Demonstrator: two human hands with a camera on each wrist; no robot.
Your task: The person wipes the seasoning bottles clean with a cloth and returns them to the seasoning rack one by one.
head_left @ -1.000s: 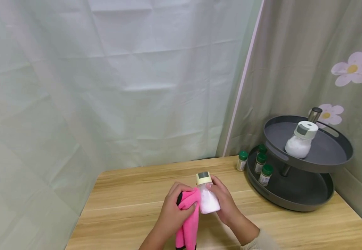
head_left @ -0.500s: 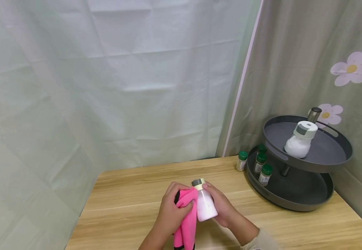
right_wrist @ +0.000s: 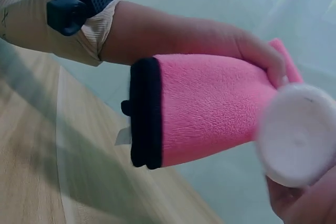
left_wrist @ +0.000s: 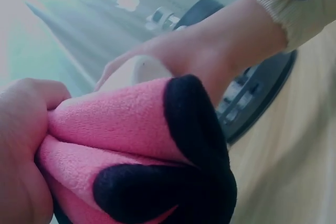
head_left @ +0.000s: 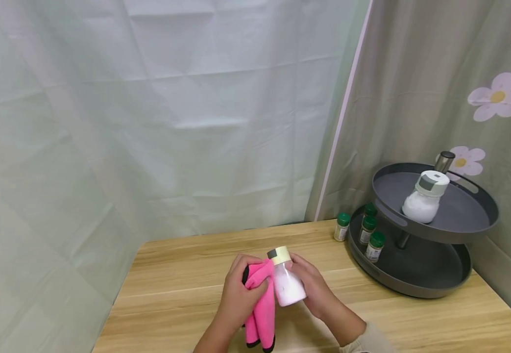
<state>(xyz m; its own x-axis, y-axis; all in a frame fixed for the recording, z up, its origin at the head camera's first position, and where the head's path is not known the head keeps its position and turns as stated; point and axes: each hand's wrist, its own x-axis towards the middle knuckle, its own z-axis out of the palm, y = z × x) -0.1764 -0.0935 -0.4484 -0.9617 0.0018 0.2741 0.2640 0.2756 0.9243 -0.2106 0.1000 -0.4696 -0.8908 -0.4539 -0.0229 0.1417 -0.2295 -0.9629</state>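
Note:
A pink cloth with black edging point(head_left: 262, 314) hangs folded from my left hand point(head_left: 239, 289), whose fingers and thumb pinch its upper part. Beside it my right hand point(head_left: 311, 287) grips a seasoning jar point(head_left: 288, 284) with white contents, a cream lid and a grey flap, tilted above the table. The cloth touches the jar's left side. In the left wrist view the cloth point(left_wrist: 121, 119) covers most of the jar point(left_wrist: 137, 72). The right wrist view shows the jar's round white base point(right_wrist: 296, 135) turned toward the camera, with the cloth point(right_wrist: 210, 108) behind it.
On the right stands a dark two-tier turntable rack point(head_left: 414, 289). Its upper tier bears another white-filled jar point(head_left: 424, 203); several small green-capped bottles point(head_left: 374, 247) stand on the lower tier. One more green-capped bottle point(head_left: 341, 228) stands on the wooden table point(head_left: 180, 274). Curtains hang behind.
The jar has turned in my right hand, its grey flap now facing left, and has shifted slightly left. My left hand and the cloth have moved a little left with it.

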